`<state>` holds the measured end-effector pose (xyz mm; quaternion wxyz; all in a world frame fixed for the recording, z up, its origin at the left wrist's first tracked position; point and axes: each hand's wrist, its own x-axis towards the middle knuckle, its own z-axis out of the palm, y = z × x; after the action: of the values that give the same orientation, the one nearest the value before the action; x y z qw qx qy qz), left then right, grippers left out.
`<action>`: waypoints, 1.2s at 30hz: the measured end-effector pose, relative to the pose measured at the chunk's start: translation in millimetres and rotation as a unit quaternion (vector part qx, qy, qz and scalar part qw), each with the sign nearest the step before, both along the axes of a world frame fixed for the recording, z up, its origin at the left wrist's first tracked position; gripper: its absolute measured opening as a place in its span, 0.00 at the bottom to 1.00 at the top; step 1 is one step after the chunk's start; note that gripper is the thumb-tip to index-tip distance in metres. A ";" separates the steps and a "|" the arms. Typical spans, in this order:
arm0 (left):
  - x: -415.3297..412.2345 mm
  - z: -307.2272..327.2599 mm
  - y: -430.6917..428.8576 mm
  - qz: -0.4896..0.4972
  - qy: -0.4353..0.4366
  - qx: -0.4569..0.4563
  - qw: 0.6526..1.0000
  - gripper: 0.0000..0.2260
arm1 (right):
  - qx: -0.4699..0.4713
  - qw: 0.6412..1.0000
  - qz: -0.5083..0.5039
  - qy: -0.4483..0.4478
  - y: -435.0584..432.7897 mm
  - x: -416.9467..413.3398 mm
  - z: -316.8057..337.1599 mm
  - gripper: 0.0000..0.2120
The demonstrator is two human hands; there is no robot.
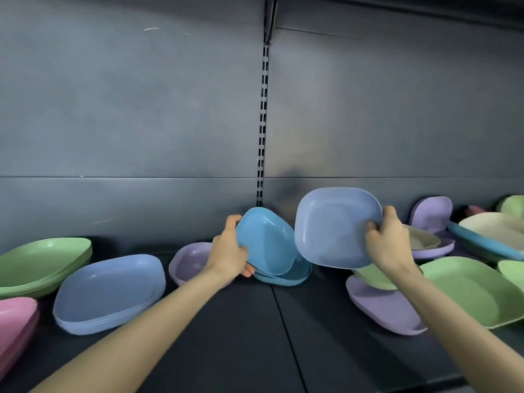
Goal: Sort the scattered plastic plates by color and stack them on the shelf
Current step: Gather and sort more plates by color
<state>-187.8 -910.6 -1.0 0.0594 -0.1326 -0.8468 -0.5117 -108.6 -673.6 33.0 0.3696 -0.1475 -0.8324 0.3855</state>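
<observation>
Left grip (229,251) is curled round the left edge of a teal plate (266,239), which is tilted up over the teal stack (286,277) at mid-shelf (255,336). Right grip (388,239) pinches the right rim of a periwinkle plate (334,225), held in the air just right of the teal one. Sorted piles sit left: periwinkle stack (107,290), green stack (42,262), pink stack (14,321), with a lilac plate (190,259) behind the left wrist; on the right is a loose jumble, a green plate (465,287) overlapping a second lilac plate (380,304) and a cream plate (493,225) further back.
</observation>
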 end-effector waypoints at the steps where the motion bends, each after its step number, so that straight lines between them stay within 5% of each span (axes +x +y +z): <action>1: -4.1 -0.8 4.6 0.000 -0.009 -0.011 1.000 0.24 | 0.001 1.000 0.002 -0.003 3.2 -2.2 -0.5 0.05; 5: -11.7 -9.8 18.8 0.013 -0.009 -0.113 0.994 0.27 | 0.010 1.000 0.010 -0.015 12.8 -13.1 -2.0 0.03; 10: -11.9 -15.0 22.2 0.048 0.051 -0.294 0.953 0.10 | 0.013 0.999 0.029 -0.027 18.2 -25.8 -3.9 0.07; 13: -10.3 -18.0 21.5 0.042 0.068 -0.320 0.944 0.11 | 0.012 0.999 0.038 -0.033 18.3 -33.0 -5.3 0.08; 19: -2.7 -14.2 6.7 0.027 0.142 -0.142 0.979 0.10 | -0.003 0.997 0.072 -0.034 5.7 -42.8 -2.3 0.11; 24: 17.6 -4.1 -9.5 -0.014 0.039 0.020 0.999 0.17 | -0.031 0.988 0.152 -0.018 -28.2 -50.5 1.7 0.07; 27: 38.0 1.8 -25.7 -0.042 0.018 0.106 0.993 0.12 | -0.029 0.978 0.206 -0.007 -59.7 -50.7 2.3 0.07; 32: 53.5 9.2 -71.9 0.056 0.090 0.147 0.983 0.03 | -0.031 0.956 0.293 0.006 -113.0 -52.4 4.7 0.05; 36: 59.7 9.0 -121.4 0.137 0.152 0.049 0.978 0.06 | -0.006 0.945 0.327 0.007 -157.0 -53.1 3.9 0.06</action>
<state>-128.1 -1032.0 8.0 0.2631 -0.0885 -0.8117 -0.5138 -161.7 -830.7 36.9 0.2276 0.1335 -0.8301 0.4912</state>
